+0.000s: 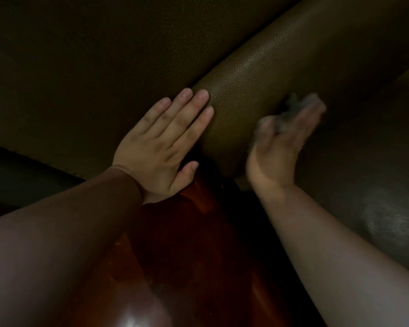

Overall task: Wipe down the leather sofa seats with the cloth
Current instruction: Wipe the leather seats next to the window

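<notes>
The scene is dim. A padded brown leather sofa arm runs diagonally from the centre to the upper right. My left hand lies flat with fingers spread, palm down, against the near end of that padding and the leather panel beside it. My right hand is blurred with motion on the right flank of the padding. A small grey cloth shows between its fingers and the leather; most of it is hidden by the hand. The darker leather seat lies to the right.
A glossy reddish-brown wooden armrest cap fills the lower centre between my forearms. A dark leather panel covers the upper left. A faint sheen marks the seat at the lower right.
</notes>
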